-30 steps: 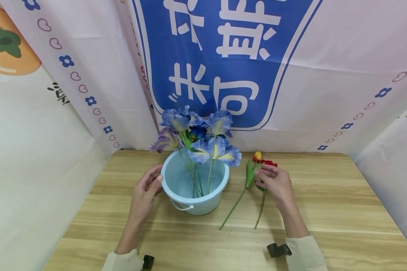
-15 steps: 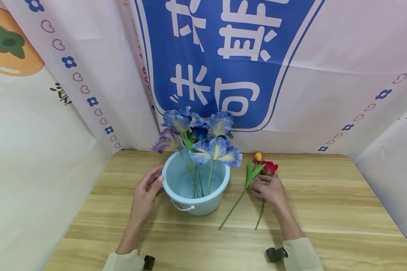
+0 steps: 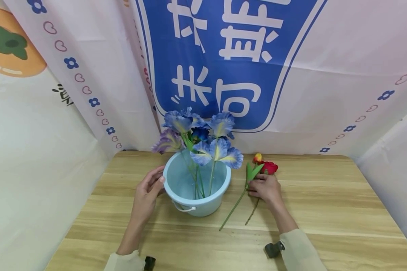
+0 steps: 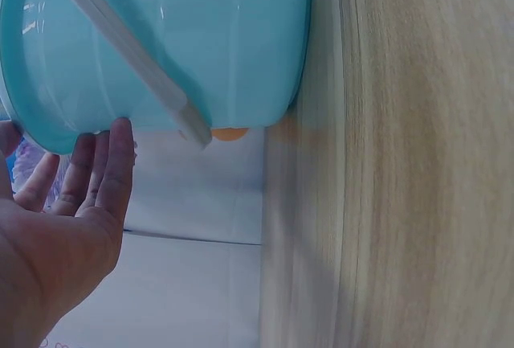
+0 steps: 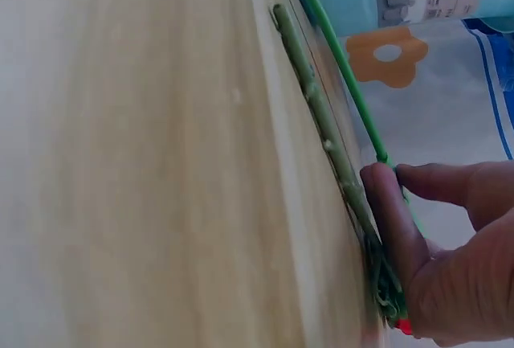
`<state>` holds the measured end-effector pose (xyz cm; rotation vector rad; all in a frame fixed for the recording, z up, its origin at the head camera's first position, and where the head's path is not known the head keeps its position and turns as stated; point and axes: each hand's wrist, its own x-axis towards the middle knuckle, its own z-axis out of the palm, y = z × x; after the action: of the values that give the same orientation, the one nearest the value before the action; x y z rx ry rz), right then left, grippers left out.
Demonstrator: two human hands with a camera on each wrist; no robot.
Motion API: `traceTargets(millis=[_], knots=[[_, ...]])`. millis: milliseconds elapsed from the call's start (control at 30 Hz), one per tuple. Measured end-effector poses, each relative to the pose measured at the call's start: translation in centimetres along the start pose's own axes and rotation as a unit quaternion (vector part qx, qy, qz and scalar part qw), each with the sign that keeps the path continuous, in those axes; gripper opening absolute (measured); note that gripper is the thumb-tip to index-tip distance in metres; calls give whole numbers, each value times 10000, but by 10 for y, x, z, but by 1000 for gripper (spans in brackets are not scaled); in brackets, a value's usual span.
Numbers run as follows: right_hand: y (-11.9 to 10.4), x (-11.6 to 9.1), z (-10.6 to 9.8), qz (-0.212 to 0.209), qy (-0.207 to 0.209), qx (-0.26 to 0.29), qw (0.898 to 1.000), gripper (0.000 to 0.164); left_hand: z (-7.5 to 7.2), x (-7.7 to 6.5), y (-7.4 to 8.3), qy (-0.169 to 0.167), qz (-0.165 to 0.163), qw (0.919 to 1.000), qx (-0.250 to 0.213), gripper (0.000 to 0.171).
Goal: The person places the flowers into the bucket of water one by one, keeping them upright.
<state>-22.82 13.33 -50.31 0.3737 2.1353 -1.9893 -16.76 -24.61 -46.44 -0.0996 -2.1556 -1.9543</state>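
Note:
A light blue bucket (image 3: 203, 209) stands on the table, holding several blue irises (image 3: 218, 150) and a purple one (image 3: 167, 141). At its left side my left hand (image 3: 148, 192) grips it, thumb at the rim and fingers against the outer wall, as the left wrist view shows. To the right lie a red-yellow tulip (image 3: 257, 158) with green leaves and a red rose (image 3: 269, 167). My right hand (image 3: 266, 188) lies over the rose's stem and pinches the tulip's green stem (image 5: 353, 83) between thumb and finger. Beside those fingers runs the thicker rose stem (image 5: 317, 111).
The wooden table (image 3: 325, 210) extends to both sides and toward the front. Behind it hangs a printed cloth (image 3: 291, 113) with a blue sign. A white handle (image 4: 136, 55) hangs on the bucket's near side.
My right hand has come down from the flower heads to the stems and slightly left. The rose stem's lower end has swung left. The left hand stays at the bucket.

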Motion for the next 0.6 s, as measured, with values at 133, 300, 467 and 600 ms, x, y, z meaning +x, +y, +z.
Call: traceTargets(millis=[133, 300, 467, 600], knots=[[-3, -2, -5, 68, -10, 101, 9999, 59, 1, 0, 0, 3, -15, 10000, 16, 41], [-6, -8, -9, -79, 14, 33, 10000, 62, 1, 1, 1, 6, -2, 10000, -15, 41], [-11, -16, -12, -347, 59, 79, 9993, 60, 1, 1, 0, 19, -7, 10000, -5, 41], [-18, -23, -15, -552, 31, 148, 9984, 58, 1, 0, 0, 24, -39, 10000, 8, 41]])
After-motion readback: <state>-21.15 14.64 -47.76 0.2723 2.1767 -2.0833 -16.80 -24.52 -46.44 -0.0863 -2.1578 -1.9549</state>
